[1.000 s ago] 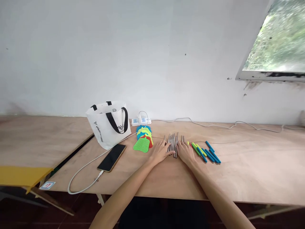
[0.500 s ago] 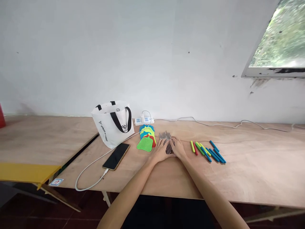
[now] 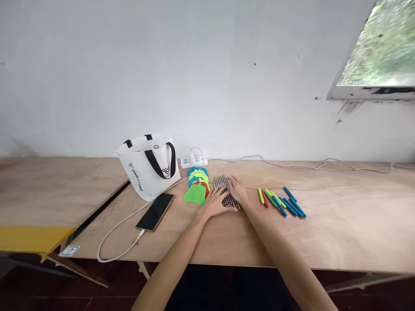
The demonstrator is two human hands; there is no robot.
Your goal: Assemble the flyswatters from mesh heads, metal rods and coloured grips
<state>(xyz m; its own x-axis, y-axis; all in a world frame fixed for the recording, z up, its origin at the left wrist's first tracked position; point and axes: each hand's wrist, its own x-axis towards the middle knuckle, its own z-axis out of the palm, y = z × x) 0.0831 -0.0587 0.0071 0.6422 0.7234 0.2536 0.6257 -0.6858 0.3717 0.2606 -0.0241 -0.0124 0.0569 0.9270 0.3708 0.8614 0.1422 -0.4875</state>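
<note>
1. If we put a clock on the table, twelve at the wall and the metal rods in the middle, the left hand is at eight, spread open on the rods.
2. We see the right hand near two, flat on the rods' side. The hands are apart, with rods showing between.
3. We think the rods are mostly lined up, side by side, but some ends poke out at five.
4. Near three, we see the coloured tubes, lying loose.
5. At nine is the pile of mesh pieces. We see no rod, tube or mesh piece joined yet.
6. Farther out, we find the phone past eight and the white bag past nine.
</note>
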